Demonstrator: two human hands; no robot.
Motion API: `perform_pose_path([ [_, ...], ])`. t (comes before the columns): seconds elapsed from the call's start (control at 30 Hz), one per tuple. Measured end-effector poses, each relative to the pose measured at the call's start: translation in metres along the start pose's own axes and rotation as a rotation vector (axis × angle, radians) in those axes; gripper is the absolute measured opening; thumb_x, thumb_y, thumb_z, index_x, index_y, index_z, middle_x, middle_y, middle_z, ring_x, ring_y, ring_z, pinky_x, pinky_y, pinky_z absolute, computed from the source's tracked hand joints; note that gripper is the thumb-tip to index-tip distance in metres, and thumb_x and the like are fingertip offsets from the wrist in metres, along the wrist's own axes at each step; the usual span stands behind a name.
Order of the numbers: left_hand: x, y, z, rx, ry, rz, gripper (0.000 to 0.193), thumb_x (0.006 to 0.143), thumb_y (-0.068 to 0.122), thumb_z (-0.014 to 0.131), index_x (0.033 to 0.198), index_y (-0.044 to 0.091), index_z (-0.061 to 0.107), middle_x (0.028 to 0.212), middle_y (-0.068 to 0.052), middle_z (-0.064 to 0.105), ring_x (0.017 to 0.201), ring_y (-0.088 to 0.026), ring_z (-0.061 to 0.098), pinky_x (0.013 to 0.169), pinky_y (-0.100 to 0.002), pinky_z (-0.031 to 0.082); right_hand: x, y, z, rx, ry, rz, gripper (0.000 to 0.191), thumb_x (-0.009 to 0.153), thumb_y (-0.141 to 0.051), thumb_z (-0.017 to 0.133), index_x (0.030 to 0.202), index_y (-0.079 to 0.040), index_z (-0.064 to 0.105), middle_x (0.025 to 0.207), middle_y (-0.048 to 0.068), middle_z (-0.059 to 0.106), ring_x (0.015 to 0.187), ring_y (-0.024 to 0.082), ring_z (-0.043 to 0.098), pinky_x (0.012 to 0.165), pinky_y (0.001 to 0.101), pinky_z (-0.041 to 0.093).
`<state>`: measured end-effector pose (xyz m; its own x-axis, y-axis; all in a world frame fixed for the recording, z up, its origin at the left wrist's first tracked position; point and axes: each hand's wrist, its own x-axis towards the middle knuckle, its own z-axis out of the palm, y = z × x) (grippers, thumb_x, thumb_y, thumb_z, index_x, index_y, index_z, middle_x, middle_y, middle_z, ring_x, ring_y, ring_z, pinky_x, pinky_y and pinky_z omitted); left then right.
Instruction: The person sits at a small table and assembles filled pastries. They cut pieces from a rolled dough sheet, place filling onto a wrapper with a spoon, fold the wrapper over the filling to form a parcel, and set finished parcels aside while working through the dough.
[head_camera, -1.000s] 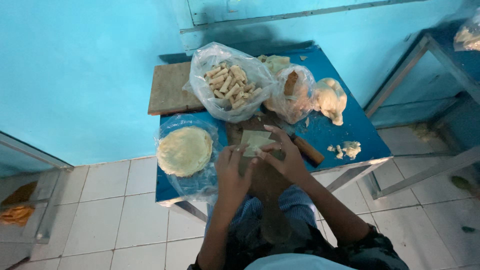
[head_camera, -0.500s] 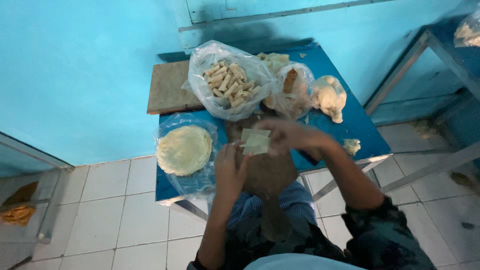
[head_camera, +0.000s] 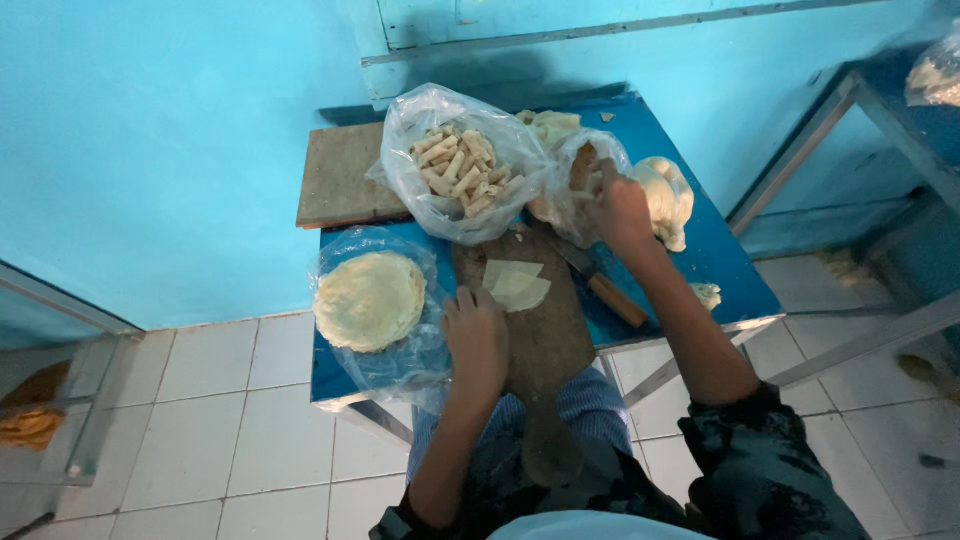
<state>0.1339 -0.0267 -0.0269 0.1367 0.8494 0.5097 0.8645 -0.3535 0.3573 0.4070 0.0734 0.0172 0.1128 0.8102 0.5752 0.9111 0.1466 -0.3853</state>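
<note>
Turquoise walls close in a small blue surface (head_camera: 735, 280), and a dark wooden board (head_camera: 540, 330) lies along its middle toward the person; I describe all places from this board. To the left of the board, a round stack of pale wrappers (head_camera: 368, 300) rests in a clear plastic bag. The left hand (head_camera: 478, 340) lies flat on the left edge of the board, its fingers (head_camera: 470, 302) loose and gripping nothing. The cut pale wrapper pieces (head_camera: 515, 285) lie at the far end of the board, just to the right of this hand, so the left hand is much the nearer one. Behind the board stands an open bag of small rolled sticks (head_camera: 460, 170). A knife with wooden handle (head_camera: 610, 295) lies at an angle beside the right edge. The right hand (head_camera: 620, 205) reaches far past the upper right corner of the board, forearm stretched out, into a second clear bag (head_camera: 580, 180); whether its fingers grip something there I cannot tell.
</note>
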Motion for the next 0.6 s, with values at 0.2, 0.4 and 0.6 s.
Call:
perform_pose_path([
  [0.2, 0.007, 0.005, -0.001, -0.185, 0.001, 0.031, 0.03, 0.089, 0.011, 0.068, 0.115, -0.002, 0.059, 0.098, -0.021, 0.065, 0.092, -0.041, 0.062, 0.075, -0.052, 0.05, 0.013, 0.016, 0.026, 0.271, 0.165, -0.05, 0.048, 0.078, 0.003, 0.078, 0.12, -0.002, 0.055, 0.086, 0.013, 0.076, 0.074, 0.028, 0.075, 0.063, 0.0388, 0.059],
  [0.4, 0.01, 0.005, -0.01, -0.48, -0.09, -0.055, 0.021, 0.093, 0.005, 0.063, 0.112, 0.003, 0.054, 0.093, -0.023, 0.067, 0.088, -0.044, 0.066, 0.074, -0.053, 0.051, 0.016, 0.035, 0.016, 0.621, 0.109, 0.199, 0.047, 0.083, 0.006, 0.073, 0.122, -0.001, 0.049, 0.088, 0.014, 0.074, 0.075, 0.022, 0.077, 0.059, 0.0335, 0.062],
  [0.6, -0.012, 0.003, -0.033, -0.584, -0.156, -0.038, 0.023, 0.091, 0.004, 0.061, 0.112, 0.005, 0.052, 0.086, -0.022, 0.065, 0.084, -0.044, 0.066, 0.071, -0.053, 0.05, -0.006, 0.058, -0.032, 0.774, 0.203, 0.309, 0.046, 0.089, 0.01, 0.071, 0.128, 0.002, 0.047, 0.093, 0.016, 0.071, 0.08, 0.024, 0.076, 0.064, 0.0341, 0.061],
])
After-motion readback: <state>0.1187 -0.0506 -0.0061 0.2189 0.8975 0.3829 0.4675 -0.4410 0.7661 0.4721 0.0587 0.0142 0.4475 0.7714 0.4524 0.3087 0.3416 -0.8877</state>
